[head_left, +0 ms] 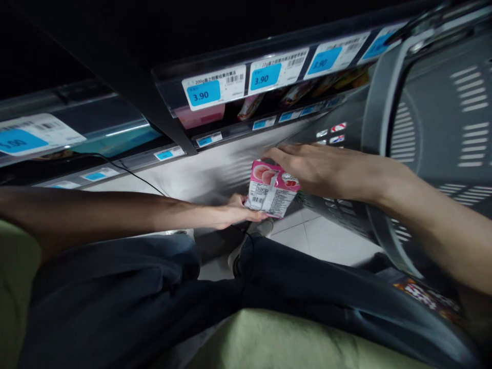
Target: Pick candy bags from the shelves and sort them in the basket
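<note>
A pink and white snack packet [270, 188] with peaches printed on it hangs in front of my knees, its barcode and small print facing up. My left hand [240, 211] is closed on its lower left corner, the thumb and fingers pinching the edge. From above, my right hand [298, 160] curls over the packet's upper right side; its fingertips are partly hidden behind the packet and blurred. My right forearm passes in front of a grey plastic shopping basket [374, 118].
Dark store shelves with a row of price labels [215, 88] run across the top. Bagged goods [250, 106] sit under the labels. A thin black cable [132, 171] crosses near my left arm. A colourful package [421, 297] lies low at the right, over the tiled floor [321, 233].
</note>
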A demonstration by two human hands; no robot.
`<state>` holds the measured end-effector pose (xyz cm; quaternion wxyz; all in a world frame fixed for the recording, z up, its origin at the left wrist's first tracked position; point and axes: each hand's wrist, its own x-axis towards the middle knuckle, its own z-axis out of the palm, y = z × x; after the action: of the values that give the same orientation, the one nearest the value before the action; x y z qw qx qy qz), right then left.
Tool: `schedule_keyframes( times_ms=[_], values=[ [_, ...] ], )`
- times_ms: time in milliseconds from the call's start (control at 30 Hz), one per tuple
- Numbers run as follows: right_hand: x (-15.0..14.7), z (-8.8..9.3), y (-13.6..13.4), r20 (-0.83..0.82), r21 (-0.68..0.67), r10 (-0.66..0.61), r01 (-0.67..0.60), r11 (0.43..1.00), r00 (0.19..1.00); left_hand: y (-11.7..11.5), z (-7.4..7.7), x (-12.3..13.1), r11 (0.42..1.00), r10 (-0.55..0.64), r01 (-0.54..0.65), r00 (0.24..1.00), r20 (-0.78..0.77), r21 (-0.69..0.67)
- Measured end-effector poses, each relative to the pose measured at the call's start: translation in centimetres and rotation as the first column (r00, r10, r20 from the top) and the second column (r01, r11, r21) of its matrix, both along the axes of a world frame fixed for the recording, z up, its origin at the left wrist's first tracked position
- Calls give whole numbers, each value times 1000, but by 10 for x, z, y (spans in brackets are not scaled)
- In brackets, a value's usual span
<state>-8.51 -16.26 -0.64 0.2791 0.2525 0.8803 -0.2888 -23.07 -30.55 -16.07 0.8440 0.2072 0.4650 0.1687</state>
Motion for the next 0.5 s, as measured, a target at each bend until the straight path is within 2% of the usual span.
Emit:
schedule_keyframes(
  times_ms=[233,367,500],
  values=[
    [3,2,6,155,-116,97,-79,990,983,-3,3,0,999,12,-9,998,63,-50],
    [7,-1,7,141,-176,74,-49,983,987,-3,2,0,999,19,-14,996,91,-50],
    [4,2,5,208,-191,60,-20,981,976,-3,3,1,998,12,-7,997,79,-60]
  ],
)
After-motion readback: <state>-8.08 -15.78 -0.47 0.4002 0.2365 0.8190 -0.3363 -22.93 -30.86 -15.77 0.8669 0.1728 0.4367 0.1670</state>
